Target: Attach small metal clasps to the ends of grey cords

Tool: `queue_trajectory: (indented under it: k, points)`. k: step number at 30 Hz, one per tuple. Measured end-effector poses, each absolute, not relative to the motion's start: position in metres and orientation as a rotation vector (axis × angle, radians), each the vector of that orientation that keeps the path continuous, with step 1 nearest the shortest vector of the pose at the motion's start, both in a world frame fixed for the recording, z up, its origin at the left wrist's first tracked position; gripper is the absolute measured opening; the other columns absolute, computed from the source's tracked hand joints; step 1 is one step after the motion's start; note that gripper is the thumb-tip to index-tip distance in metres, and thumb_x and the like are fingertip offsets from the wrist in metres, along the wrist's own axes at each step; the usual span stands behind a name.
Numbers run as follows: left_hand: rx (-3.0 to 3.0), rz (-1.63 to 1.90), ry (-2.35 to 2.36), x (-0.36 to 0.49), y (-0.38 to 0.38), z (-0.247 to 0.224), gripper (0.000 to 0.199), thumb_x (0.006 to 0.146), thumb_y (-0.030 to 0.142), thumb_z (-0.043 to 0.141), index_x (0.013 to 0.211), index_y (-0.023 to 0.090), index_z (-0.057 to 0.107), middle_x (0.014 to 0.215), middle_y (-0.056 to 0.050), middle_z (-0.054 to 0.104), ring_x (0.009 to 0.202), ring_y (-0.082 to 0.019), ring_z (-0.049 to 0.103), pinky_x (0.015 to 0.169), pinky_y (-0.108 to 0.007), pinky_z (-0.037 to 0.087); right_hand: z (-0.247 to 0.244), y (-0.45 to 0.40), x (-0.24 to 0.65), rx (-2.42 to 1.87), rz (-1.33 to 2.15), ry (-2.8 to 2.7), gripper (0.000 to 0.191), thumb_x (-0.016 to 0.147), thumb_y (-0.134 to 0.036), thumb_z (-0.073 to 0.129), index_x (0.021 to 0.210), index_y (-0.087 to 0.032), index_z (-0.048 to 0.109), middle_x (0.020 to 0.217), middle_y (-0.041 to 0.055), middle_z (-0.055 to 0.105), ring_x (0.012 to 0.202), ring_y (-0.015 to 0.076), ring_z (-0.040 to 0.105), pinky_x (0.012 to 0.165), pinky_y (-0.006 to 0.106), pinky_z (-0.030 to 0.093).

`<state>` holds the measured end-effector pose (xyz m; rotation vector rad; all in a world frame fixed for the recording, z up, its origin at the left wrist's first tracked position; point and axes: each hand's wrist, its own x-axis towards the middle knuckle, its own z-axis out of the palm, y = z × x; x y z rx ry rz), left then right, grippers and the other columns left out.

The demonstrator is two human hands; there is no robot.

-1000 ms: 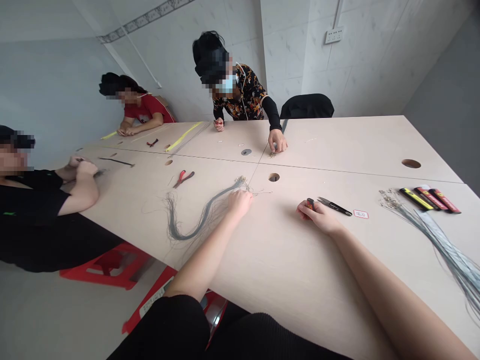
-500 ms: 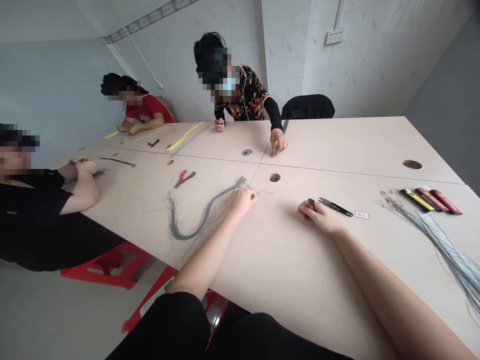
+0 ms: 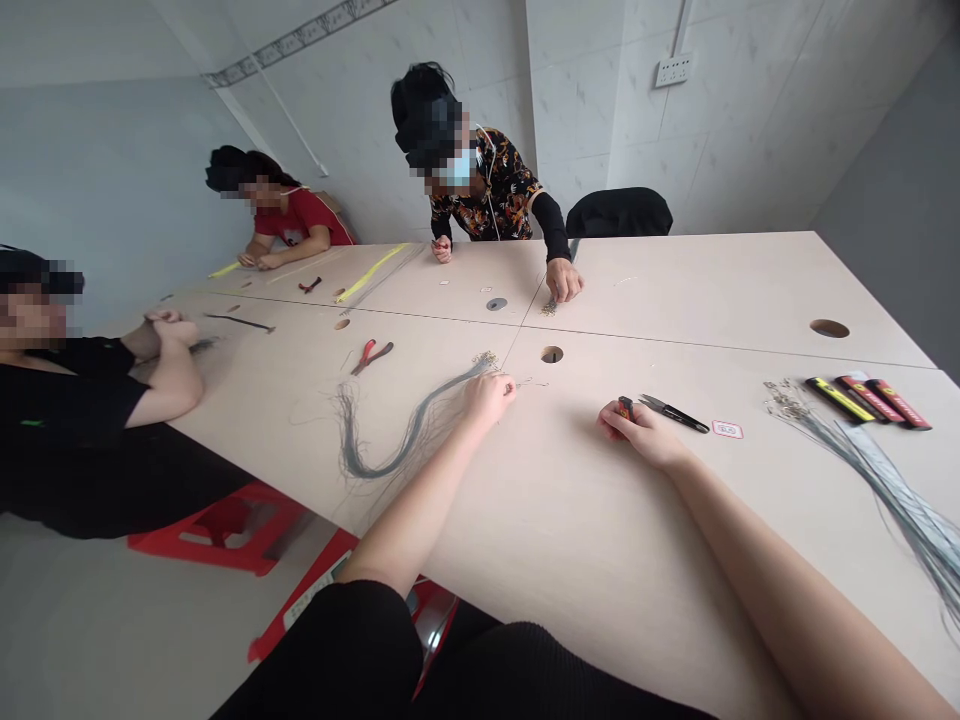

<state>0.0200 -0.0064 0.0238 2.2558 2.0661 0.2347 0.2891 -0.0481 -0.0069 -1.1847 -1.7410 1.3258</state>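
Our left hand has its fingers pressed together at the thin wire ends by the metal-tipped end of a grey wire bundle, which lies in a U on the pale table; we can't tell if they're pinching a wire. Our right hand has its fingers curled round a small red-and-black item, just beside black-handled snips. A second wire bundle lies well right, below red-and-yellow packets.
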Motion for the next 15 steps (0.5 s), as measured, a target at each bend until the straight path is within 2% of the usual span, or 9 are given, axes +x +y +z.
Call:
queue_trajectory:
  k: [11,15]
  points:
    - [2.260,0.326,2.046,0.0221,-0.0063,0.0307,0.015,0.080,0.013,0.056,0.077,0.021,0.069,0.086,-0.003,0.068,0.084,-0.018,0.059,0.069,-0.027,0.041,-0.0115,-0.0466,0.2903,-1.185,1.328,-1.742,0.035,0.087,-0.049,0.048,0.070,-0.019,0.054,0.067,0.0004,0.054,0.066,0.0145,0.048,0.066,0.029,0.040]
    - [2.261,0.382,2.002,0.0220,-0.0080,0.0323,0.016,0.084,0.018,0.054,0.082,0.022,0.070,0.090,-0.002,0.067,0.078,-0.016,0.058,0.064,-0.026,0.038,-0.0083,-0.0477,0.2897,-1.198,1.318,-1.748,0.036,0.086,-0.050,0.048,0.071,-0.019,0.054,0.068,0.0012,0.054,0.066,0.0146,0.048,0.065,0.029,0.040]
